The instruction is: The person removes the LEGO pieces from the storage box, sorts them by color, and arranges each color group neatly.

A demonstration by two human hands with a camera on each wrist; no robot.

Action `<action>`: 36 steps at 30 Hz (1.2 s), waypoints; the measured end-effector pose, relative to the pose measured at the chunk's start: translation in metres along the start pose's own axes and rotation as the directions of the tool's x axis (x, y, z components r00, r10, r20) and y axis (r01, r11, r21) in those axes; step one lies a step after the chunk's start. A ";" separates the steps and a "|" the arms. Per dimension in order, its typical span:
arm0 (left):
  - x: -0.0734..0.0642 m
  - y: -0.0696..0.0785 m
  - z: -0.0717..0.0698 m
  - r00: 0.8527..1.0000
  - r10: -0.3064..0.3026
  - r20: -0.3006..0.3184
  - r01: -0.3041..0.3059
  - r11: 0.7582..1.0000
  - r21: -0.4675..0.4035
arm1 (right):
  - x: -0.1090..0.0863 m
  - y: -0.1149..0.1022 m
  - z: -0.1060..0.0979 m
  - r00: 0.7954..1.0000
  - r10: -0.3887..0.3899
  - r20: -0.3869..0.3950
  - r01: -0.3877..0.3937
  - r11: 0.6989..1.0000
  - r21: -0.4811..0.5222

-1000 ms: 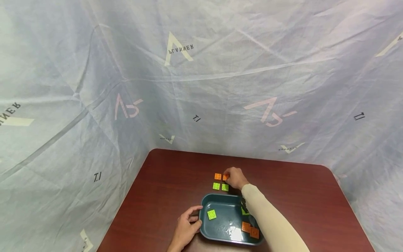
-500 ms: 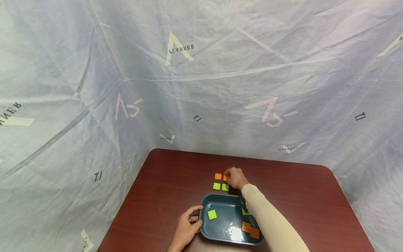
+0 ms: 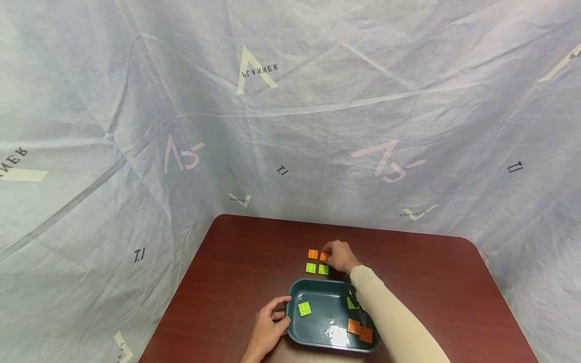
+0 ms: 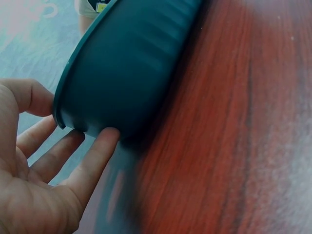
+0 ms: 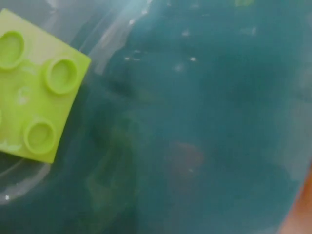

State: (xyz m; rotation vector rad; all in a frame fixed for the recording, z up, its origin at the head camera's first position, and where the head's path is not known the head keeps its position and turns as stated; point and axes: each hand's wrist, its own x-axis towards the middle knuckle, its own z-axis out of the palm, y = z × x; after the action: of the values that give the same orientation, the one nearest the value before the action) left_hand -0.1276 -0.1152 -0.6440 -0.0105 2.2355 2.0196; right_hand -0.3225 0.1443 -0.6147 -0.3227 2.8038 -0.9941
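My right hand (image 3: 339,256) reaches past the tray and pinches an orange toy building brick (image 3: 324,256) on the table. Left of it lies another orange brick (image 3: 313,253), and in front are two lime green bricks, one (image 3: 310,267) beside the other (image 3: 323,269). My left hand (image 3: 269,327) holds the left end of a dark teal tray (image 3: 317,344), with fingertips against its rim and outer wall in the left wrist view. Inside the tray are a green brick (image 3: 304,308), two orange bricks (image 3: 354,326) and a green brick (image 3: 352,303) partly hidden by my right arm.
The reddish-brown wooden table (image 3: 436,282) extends around the tray. Grey printed cloth (image 3: 290,126) hangs behind it and at the sides. In the right wrist view, a green brick (image 5: 39,92) shows close up against the teal tray floor.
Both hands keep their places, the right at the orange brick and the left at the tray's end. The head view has shifted very slightly.
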 end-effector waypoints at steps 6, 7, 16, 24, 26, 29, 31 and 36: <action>0.000 0.001 -0.001 1.000 -0.009 -0.005 0.009 1.000 -0.003 | -0.009 -0.011 -0.011 1.000 -0.002 -0.012 0.003 0.999 0.049; 0.000 0.002 -0.001 1.000 -0.011 -0.004 0.011 1.000 -0.006 | -0.010 -0.012 -0.012 1.000 -0.003 -0.014 0.004 0.998 0.058; 0.000 0.001 -0.002 1.000 -0.019 -0.002 0.019 0.999 -0.027 | -0.020 -0.031 -0.029 0.999 0.008 -0.051 -0.003 0.994 0.109; -0.001 0.001 -0.001 1.000 -0.024 -0.003 0.024 0.999 -0.025 | -0.042 -0.043 -0.034 0.997 -0.047 -0.063 0.053 0.994 0.097; -0.001 0.001 0.000 1.000 -0.026 0.000 0.026 0.999 -0.021 | -0.050 -0.046 -0.033 0.993 -0.087 -0.074 0.093 0.993 0.076; -0.001 0.001 0.000 1.000 -0.020 0.003 0.020 1.000 -0.013 | -0.062 -0.053 -0.032 0.988 -0.134 -0.082 0.139 0.988 0.061; -0.001 0.001 0.000 1.000 -0.017 0.002 0.017 1.000 -0.001 | -0.070 -0.057 -0.031 0.985 -0.157 -0.078 0.162 0.985 0.066; 0.000 0.001 -0.001 1.000 -0.013 0.006 0.013 1.000 0.003 | -0.086 -0.067 -0.026 0.982 -0.188 -0.032 0.190 0.980 0.065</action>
State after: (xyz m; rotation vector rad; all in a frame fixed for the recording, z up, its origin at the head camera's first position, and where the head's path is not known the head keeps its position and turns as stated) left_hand -0.1281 -0.1158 -0.6432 -0.0190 2.2287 2.0072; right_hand -0.2347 0.1310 -0.5465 -0.5809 2.7953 -1.1360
